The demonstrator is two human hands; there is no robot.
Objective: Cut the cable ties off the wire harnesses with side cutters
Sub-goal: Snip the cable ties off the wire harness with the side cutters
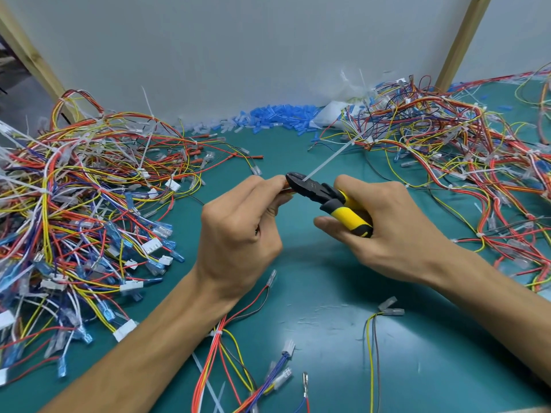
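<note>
- Left hand (238, 231) pinches the harness (285, 188); if it slips, orange wires meet the blades.
- Right hand (384, 231) grips the side cutters (310, 190), nose at the cable tie (328, 160) right beside those fingertips.
- The cut tail may fly into the far pile (447, 150).

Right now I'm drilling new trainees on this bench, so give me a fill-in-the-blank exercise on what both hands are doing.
1. The right hand grips the side cutters by their black and ____ handles.
2. Their dark blades sit at a thin ____ plastic cable tie.
3. Behind the left hand, which pinches the harness wires, loose plastic sleeves by the wall are ____.
Missing: yellow; white; blue.
</note>
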